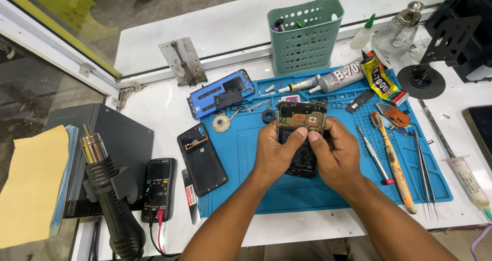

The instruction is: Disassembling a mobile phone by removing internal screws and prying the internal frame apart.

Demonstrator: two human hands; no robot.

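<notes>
An opened smartphone (300, 118) with its circuit board and battery exposed is held over a blue work mat (246, 153). My left hand (277, 151) grips its left side, thumb pressed on the battery area. My right hand (334, 153) grips the right side, fingertips meeting the left thumb near the board's lower edge. A black phone back cover (201, 158) lies left of my hands. A blue phone frame (221, 93) lies further back.
A green perforated holder (306, 35), glue tubes (379, 77), screwdrivers (393, 161), tweezers (423, 163), a syringe (469, 181) and a glass bottle (401, 33) surround the mat. A hot-air gun (110, 194) and a multimeter (158, 186) sit at the left, by a black box (115, 138).
</notes>
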